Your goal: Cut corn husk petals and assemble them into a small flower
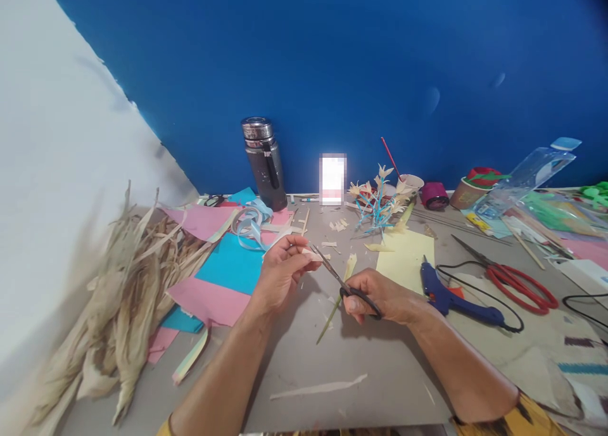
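Observation:
Pinched in the fingers of my left hand (285,265) is a small pale strip (311,255), which looks like dried corn husk. My right hand (375,293) grips black-handled scissors (336,272), its fingers around the loops. The blades point up and left, their tips close beside the strip; whether they touch it I cannot tell. Under the scissors, a thin green strip (329,323) lies on the grey table. Beyond my hands stands a bunch of pale husk flowers (380,201) on light-blue stems. Small husk scraps (339,224) are scattered near it.
Dried corn husks (137,309) are heaped at left, beside pink and blue paper (230,263). A dark flask (264,170) stands against the blue wall. At right lie a blue glue gun (463,306) with its cord, red-handled scissors (520,287) and a tilted plastic bottle (527,176).

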Available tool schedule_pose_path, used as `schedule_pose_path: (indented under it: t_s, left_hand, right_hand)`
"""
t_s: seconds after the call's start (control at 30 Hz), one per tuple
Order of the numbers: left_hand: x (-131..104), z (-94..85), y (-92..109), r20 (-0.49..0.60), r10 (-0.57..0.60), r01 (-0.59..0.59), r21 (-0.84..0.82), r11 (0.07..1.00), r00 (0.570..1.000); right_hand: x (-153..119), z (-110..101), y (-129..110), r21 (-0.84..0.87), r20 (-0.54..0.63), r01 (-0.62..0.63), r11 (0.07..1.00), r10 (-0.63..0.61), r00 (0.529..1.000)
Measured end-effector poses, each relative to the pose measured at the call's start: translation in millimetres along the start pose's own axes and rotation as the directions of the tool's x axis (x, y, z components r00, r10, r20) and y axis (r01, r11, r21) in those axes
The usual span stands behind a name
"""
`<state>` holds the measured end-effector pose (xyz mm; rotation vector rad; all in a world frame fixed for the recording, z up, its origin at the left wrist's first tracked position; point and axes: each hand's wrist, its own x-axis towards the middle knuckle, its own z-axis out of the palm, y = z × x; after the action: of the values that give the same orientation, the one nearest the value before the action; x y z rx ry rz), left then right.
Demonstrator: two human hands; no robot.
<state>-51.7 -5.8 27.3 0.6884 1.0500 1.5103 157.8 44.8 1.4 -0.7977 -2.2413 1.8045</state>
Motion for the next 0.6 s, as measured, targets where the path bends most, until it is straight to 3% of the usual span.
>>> schedule_pose_path:
  t_s: [0.43, 0.5, 0.6]
  left_hand:
    - [0.7, -3.3, 2.3, -0.003, -0.006, 0.006, 0.025, 1.000, 1.000]
    - [0.9, -4.3, 1.7, -0.004, -0.015, 0.015, 0.031, 0.999, 1.000]
    - [0.6, -4.0, -1.7, 0.012, -0.042, 0.041, 0.071, 0.997, 0.999]
  right_hand:
    - [1.3, 1.8, 1.5, 0.017, -0.060, -0.094, 0.995, 0.095, 0.994]
    - [2.9, 3.9, 0.3, 0.067, -0.121, -0.093, 0.993, 0.101, 0.987]
    - [7.1, 7.7, -1.9, 0.218, -0.311, -0.003, 0.976, 0.072, 0.948]
